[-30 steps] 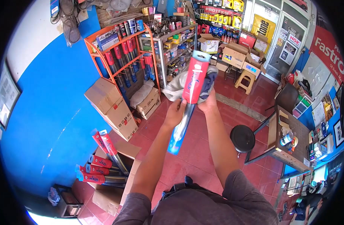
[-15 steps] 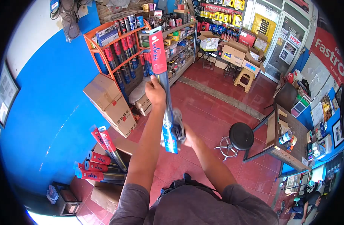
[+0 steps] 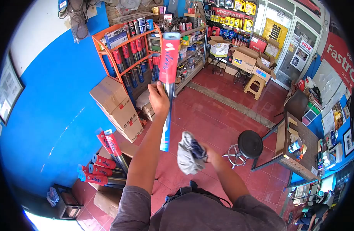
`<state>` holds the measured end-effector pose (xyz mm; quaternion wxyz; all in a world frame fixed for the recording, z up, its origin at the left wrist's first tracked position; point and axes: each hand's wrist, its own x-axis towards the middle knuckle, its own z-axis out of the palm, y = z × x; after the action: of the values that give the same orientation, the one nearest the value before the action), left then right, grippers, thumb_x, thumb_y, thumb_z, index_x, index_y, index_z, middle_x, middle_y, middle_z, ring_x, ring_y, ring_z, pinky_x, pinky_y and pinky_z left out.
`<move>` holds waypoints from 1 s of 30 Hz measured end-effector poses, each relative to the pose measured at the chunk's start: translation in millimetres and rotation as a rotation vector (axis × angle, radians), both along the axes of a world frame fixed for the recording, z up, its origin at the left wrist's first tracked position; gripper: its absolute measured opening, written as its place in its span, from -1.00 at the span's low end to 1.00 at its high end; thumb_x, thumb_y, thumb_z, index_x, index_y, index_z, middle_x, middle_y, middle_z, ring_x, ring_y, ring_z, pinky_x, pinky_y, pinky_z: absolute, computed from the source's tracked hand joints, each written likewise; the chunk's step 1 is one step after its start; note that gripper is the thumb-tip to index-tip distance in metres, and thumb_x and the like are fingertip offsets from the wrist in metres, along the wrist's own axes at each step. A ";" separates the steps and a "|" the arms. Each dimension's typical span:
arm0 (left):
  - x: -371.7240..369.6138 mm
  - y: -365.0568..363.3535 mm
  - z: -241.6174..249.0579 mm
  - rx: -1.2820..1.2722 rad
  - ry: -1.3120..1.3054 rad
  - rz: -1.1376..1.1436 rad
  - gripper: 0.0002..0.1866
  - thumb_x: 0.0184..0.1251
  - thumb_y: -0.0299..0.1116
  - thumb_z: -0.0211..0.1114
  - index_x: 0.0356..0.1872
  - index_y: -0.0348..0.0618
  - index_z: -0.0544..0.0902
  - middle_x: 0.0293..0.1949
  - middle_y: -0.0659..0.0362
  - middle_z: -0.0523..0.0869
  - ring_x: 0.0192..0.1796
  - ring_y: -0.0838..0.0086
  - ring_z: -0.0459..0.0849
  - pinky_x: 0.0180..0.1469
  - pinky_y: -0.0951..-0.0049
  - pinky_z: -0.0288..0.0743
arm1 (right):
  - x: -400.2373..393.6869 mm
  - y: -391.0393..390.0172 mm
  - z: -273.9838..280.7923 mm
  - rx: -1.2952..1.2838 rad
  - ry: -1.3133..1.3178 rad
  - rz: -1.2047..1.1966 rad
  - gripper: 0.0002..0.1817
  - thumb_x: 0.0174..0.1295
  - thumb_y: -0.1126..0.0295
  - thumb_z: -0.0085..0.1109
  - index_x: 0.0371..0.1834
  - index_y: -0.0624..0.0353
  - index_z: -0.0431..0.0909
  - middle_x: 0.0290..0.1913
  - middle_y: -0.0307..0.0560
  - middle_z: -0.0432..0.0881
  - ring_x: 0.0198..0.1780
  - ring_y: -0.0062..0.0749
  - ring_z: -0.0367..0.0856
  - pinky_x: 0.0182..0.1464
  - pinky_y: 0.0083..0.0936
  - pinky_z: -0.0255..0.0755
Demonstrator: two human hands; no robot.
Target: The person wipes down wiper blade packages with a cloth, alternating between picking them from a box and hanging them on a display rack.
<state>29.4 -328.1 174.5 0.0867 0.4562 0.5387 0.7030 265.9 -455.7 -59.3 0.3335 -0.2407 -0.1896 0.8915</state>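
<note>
Red floor below; my left hand [image 3: 158, 98] grips the wiper pack [image 3: 167, 82], my right hand [image 3: 208, 156] squeezes a rag [image 3: 188, 157]; a loose grip could drop the pack.

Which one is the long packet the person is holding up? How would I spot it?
Find the orange rack by the blue wall. Just right of it, the left hand grips a long wiper packet upright. Unlike those racked or boxed, it is held aloft.

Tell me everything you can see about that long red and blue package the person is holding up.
The long package is a slim sleeve, seemingly plastic: red printed top with a pale blue cap, clear middle, blue bottom end. It stands nearly upright in the air. The left hand grips it around the middle. Nothing else touches it; the right hand holds a cloth lower down, apart.
</note>
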 end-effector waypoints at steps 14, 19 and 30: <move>37.7 62.6 -84.0 -0.384 0.299 -0.081 -0.54 0.65 0.01 0.03 -0.08 -0.26 0.62 -0.16 -0.30 0.74 -0.03 -0.34 0.66 0.02 -0.23 0.47 | 18.8 203.2 193.2 1.117 -1.105 0.003 -0.12 -0.01 0.20 0.58 0.45 0.21 0.47 0.25 0.14 0.68 0.25 -0.17 0.65 0.31 -0.34 0.47; 30.3 97.8 -94.5 -0.462 0.383 -0.120 -0.56 0.64 -0.03 0.04 -0.08 -0.27 0.63 -0.09 -0.31 0.73 0.05 -0.33 0.65 0.08 -0.19 0.48 | 15.3 233.4 211.0 1.236 -1.533 0.314 -0.24 0.02 -0.12 0.54 0.22 0.18 0.69 0.19 0.20 0.71 0.26 -0.01 0.67 0.30 -0.29 0.50; -26.5 225.2 -104.3 -0.394 0.295 -0.006 -0.62 0.60 -0.10 0.13 -0.19 -0.28 0.63 -0.23 -0.29 0.72 -0.04 -0.30 0.67 -0.03 -0.15 0.48 | -66.8 423.3 159.5 1.381 -1.256 0.188 -0.42 0.23 -0.09 0.42 0.15 0.11 0.73 0.05 0.14 0.78 0.12 -0.07 0.74 0.19 -0.29 0.54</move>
<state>2.9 -102.9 70.2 0.0964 0.5300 0.6707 0.5099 199.1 -32.4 100.2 0.1656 -0.4102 -0.8409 0.3117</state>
